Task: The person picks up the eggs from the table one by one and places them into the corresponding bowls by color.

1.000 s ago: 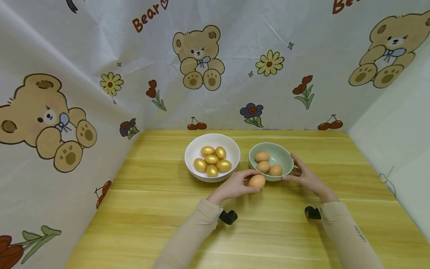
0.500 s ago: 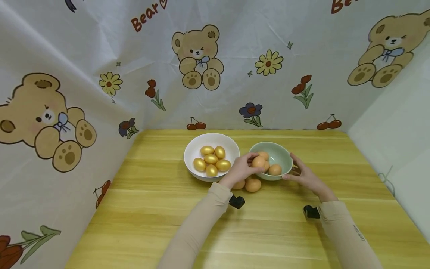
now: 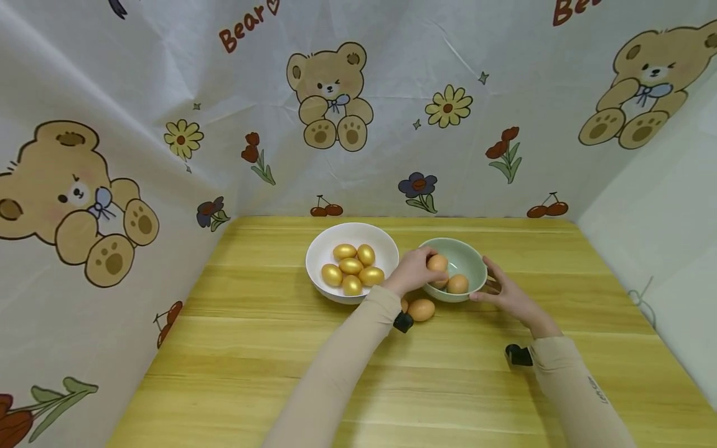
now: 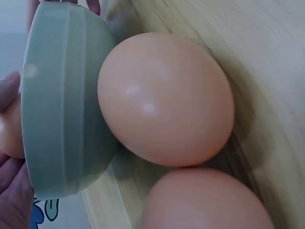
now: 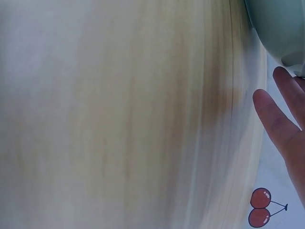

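Observation:
My left hand reaches over the near left rim of the pale green bowl. Between its thumb and fingers is a brown egg, seen also past the rim in the left wrist view. Another brown egg lies in the bowl, and one more is partly covered by the held egg. On the table in front sits a brown egg, with a second egg beside it, mostly hidden by the left wrist in the head view. My right hand rests spread against the bowl's right side, fingers fairly straight.
A white bowl with several golden eggs stands left of the green bowl, close to the left forearm. Behind the wooden table hangs a bear-printed cloth. A thin cord shows at the right edge.
My left hand has carried a brown egg from in front of the green bowl up and into it. Eggs on the table came into view behind it. The right hand has stayed at the bowl.

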A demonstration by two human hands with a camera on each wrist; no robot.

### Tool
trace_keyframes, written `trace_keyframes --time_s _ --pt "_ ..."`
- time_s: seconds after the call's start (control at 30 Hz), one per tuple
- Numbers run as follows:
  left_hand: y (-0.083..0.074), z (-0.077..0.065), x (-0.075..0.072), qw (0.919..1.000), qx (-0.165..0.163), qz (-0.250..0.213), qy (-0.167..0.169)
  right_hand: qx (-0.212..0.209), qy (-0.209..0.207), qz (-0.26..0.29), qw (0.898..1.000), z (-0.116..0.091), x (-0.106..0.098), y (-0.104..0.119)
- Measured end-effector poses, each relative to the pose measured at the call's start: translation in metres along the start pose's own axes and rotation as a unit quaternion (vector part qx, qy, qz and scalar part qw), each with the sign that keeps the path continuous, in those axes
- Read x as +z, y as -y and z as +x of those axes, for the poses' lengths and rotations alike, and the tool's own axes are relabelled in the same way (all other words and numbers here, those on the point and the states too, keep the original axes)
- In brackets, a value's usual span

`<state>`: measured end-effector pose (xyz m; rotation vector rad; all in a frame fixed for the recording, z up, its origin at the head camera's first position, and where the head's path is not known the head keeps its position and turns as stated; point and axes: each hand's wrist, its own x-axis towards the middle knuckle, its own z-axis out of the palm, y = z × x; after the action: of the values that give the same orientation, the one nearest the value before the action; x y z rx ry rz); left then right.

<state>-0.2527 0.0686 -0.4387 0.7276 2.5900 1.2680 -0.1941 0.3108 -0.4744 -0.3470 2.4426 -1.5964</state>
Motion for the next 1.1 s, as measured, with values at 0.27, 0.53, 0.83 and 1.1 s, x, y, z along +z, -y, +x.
trace_keyframes --time_s 0.27,0.53,0.83,1.1 --pt "-0.008 0.005 0.006 0.9958 -0.01 0.086 -0.027 -0.004 -0.006 0.006 1.0 -0.001 0.0 0.001" --pt "-0.011 0.006 0.011 0.9919 -0.033 0.117 -0.037 -0.005 -0.004 0.008 1.0 -0.002 0.001 0.001" --pt "-0.009 0.008 0.015 0.9875 -0.039 0.144 -0.048 -0.01 -0.003 0.009 1.0 -0.002 0.002 0.002" --pt "-0.006 0.009 0.014 0.9882 -0.018 0.144 -0.05 -0.013 -0.003 0.008 1.0 -0.002 0.002 0.002"
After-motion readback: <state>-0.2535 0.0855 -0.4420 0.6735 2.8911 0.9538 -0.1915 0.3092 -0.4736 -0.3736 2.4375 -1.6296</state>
